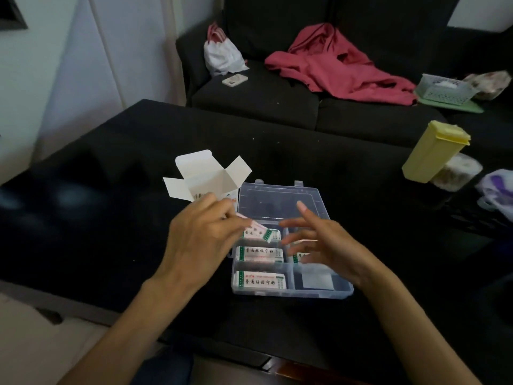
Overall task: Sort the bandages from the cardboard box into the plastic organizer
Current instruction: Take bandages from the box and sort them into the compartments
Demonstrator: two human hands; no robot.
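My left hand [202,234] pinched a thin pink-and-white bandage strip [256,225] over the top left compartment of the clear plastic organizer [319,294], which lay open on the black tabletop [111,218]. My right hand [319,245] hovered spread above the right compartments, holding nothing. The white cardboard box [206,179] stood with flaps open, just beside the organizer's far left corner. Green-and-white bandage packs [259,280] filled the left compartments.
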